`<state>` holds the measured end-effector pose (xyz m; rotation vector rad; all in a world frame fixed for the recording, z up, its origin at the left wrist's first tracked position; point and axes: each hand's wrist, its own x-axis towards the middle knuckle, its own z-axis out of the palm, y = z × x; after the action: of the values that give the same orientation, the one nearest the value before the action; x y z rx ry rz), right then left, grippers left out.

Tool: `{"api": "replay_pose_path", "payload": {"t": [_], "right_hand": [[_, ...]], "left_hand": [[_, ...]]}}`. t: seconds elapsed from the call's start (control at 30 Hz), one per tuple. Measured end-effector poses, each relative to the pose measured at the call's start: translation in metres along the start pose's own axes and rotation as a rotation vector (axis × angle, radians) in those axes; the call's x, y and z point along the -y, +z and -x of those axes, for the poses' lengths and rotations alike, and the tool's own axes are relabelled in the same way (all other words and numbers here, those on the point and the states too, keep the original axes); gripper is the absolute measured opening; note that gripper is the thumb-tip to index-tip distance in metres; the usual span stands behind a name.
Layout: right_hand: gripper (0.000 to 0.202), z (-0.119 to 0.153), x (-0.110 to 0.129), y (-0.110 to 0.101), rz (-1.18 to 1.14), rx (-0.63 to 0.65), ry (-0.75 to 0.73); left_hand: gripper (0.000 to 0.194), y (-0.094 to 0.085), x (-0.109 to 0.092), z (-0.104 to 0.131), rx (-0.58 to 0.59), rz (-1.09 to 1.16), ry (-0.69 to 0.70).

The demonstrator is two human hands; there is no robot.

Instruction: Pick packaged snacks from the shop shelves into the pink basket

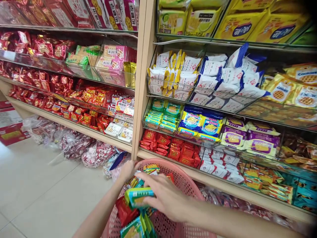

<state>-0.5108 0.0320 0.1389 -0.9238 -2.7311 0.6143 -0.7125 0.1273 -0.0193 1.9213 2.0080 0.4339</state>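
Observation:
A pink perforated basket (192, 180) stands below the shelves, with packets in green, red and yellow wrappers lying in it. Above its middle, my right hand (164, 195) is closed on a green and blue snack packet (140, 195). My left hand (127, 170) is at the basket's left rim, its fingers partly hidden there. Under my right hand lie a red packet (126, 211) and several green packets (133, 228). Part of the basket's contents is covered by my right hand and forearm.
Glass-fronted shelves hold yellow-green packets (159, 119), red packets (184, 153), white packets (218, 165) and purple packets (261, 142). A wooden upright (142, 82) divides the shelving. Plastic bags (74, 142) lie on the tiled floor (56, 195) under the left shelves.

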Motion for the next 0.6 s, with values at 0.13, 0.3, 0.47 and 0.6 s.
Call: {"api": "replay_pose_path", "payload": {"t": [0.13, 0.3, 0.47, 0.6], "right_hand": [[0.068, -0.001, -0.010, 0.042, -0.238, 0.232, 0.191], [0.085, -0.002, -0.020, 0.086, -0.419, 0.388, 0.255], [0.088, -0.009, -0.028, 0.108, -0.414, 0.390, 0.247], [0.089, -0.020, -0.038, 0.123, -0.411, 0.383, 0.215]], "left_hand": [[0.053, -0.003, -0.002, 0.002, -0.027, -0.028, 0.043], [0.052, -0.003, -0.003, 0.003, -0.038, -0.049, 0.045], [0.052, -0.004, -0.003, 0.003, -0.040, -0.061, 0.053], [0.053, -0.004, -0.002, 0.001, -0.052, -0.068, 0.077]]}}
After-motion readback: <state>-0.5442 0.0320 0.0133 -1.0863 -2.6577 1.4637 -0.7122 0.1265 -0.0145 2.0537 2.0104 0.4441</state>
